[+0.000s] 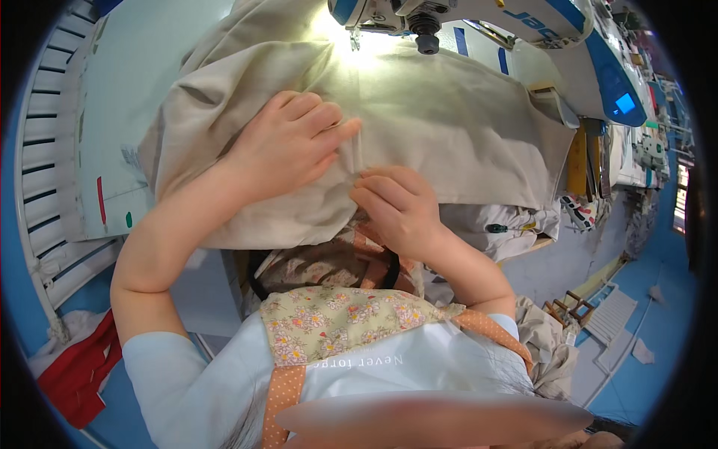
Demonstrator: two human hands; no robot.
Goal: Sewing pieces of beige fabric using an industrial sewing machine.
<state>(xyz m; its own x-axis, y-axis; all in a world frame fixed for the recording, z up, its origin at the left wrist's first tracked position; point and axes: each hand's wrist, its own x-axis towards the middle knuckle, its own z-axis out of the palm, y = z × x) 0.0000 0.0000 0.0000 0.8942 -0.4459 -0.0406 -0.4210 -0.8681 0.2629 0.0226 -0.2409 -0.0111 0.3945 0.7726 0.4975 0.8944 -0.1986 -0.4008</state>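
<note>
A large piece of beige fabric (456, 127) spreads over the sewing table (112, 161) and hangs over its near edge. A narrow seam or fold runs down the cloth from the lit needle area of the sewing machine (355, 39). My left hand (295, 135) lies on the fabric, fingers curled, pinching the cloth along that line. Lower and to the right, near the front edge, my right hand (404, 206) pinches the same line between thumb and fingers. Both hands are apart from the needle. What lies under the cloth is hidden.
The machine's blue-and-white arm (617, 82) with a lit panel stands at right. A screwdriver-like tool (497, 228) lies on white cloth right of my right hand. A white slatted rack (43, 150) borders the left side. Red fabric (78, 374) hangs at lower left.
</note>
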